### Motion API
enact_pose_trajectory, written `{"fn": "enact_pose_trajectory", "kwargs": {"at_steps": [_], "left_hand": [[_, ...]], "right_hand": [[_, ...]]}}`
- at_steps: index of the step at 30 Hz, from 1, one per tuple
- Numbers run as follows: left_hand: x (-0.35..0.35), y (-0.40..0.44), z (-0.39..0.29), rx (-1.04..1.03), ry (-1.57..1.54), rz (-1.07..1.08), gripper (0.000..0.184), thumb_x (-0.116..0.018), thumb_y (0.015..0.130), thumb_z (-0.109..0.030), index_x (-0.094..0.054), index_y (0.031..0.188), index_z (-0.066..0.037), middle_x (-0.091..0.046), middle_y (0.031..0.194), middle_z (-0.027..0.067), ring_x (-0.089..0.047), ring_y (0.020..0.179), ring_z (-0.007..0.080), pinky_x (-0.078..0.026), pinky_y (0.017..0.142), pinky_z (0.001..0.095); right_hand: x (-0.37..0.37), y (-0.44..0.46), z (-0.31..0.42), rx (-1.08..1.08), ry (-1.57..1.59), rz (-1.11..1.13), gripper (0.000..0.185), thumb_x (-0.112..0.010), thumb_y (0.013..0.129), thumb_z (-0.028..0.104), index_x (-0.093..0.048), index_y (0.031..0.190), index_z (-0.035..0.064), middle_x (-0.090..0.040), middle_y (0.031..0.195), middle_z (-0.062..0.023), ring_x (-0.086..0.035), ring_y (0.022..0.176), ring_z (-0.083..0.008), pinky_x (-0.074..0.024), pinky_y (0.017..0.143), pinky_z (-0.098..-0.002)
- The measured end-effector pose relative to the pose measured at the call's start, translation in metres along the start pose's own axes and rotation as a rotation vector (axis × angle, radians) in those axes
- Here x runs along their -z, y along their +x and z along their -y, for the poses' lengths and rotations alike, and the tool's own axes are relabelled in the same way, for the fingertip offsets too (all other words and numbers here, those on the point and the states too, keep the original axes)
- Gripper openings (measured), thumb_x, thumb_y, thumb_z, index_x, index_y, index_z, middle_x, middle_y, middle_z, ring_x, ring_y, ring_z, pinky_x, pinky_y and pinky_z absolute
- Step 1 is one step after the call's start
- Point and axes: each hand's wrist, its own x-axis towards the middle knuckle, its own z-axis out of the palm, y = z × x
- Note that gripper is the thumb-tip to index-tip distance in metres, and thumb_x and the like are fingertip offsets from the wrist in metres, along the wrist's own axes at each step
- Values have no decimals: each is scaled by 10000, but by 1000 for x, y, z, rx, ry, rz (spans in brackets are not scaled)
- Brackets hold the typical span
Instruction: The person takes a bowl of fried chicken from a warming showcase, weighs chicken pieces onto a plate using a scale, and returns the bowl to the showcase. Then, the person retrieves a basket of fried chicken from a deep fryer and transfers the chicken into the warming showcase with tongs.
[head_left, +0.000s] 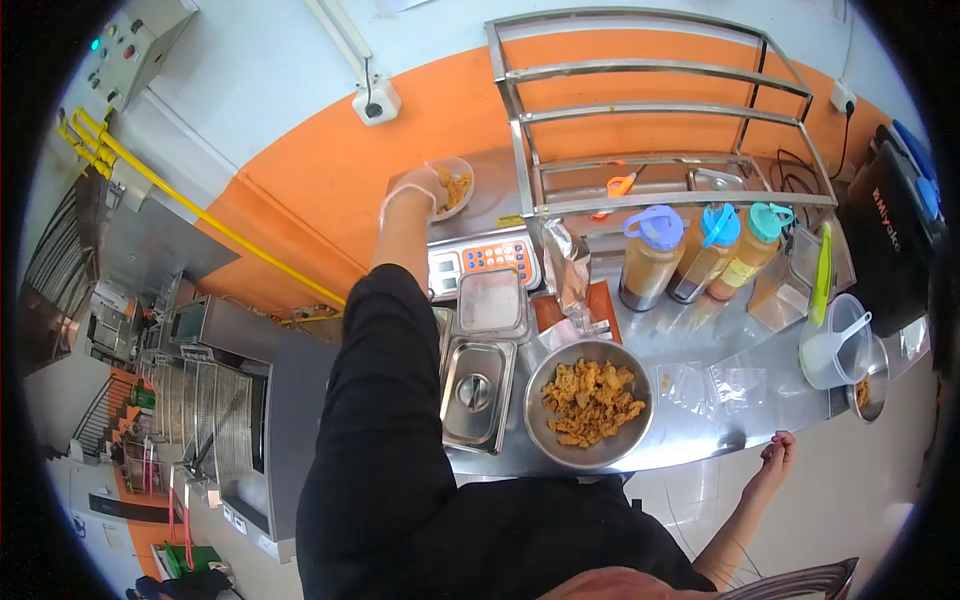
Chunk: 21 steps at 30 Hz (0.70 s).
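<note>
My left hand point(413, 187), in a clear glove, reaches forward over the left side of a white bowl point(464, 203) that holds fried chicken pieces point(452, 186). Its fingers are mostly hidden, so their grip cannot be made out. The bowl stands above the metal platform of a digital scale point(484, 262). Away from the table's front edge hangs my right hand point(777, 456), bare, with fingers curled in and nothing visible in them. Closest to my body, a steel bowl point(536, 432) contains a heap of fried chicken point(590, 402).
Left of the steel bowl are a lidded steel pan point(474, 396) and a clear square container point(492, 304). Three sauce bottles point(697, 262) stand before a metal rack point(660, 115). A foil pouch point(567, 262), plastic bags point(738, 384) and a measuring jug point(832, 356) are also on the table.
</note>
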Motion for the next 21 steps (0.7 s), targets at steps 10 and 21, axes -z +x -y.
{"fn": "enact_pose_trajectory", "kwargs": {"at_steps": [10,21], "left_hand": [[-21,13,-8,282,-69,37,444,-620,859,-315,-618,1266,-136,-651,1219,117,-630,1137,278,-518,914,432],[19,9,33,241,-337,-230,361,-671,789,-333,-730,1076,-123,-716,1044,130,-683,987,256,-520,876,357]], "right_hand": [[-7,4,-2,-60,-73,94,137,-469,894,60,-591,956,68,-484,855,23,-388,691,-51,-325,648,-207],[-15,35,-11,-40,-28,98,112,-491,942,120,-592,966,78,-478,860,32,-365,649,-43,-297,613,-197]]}}
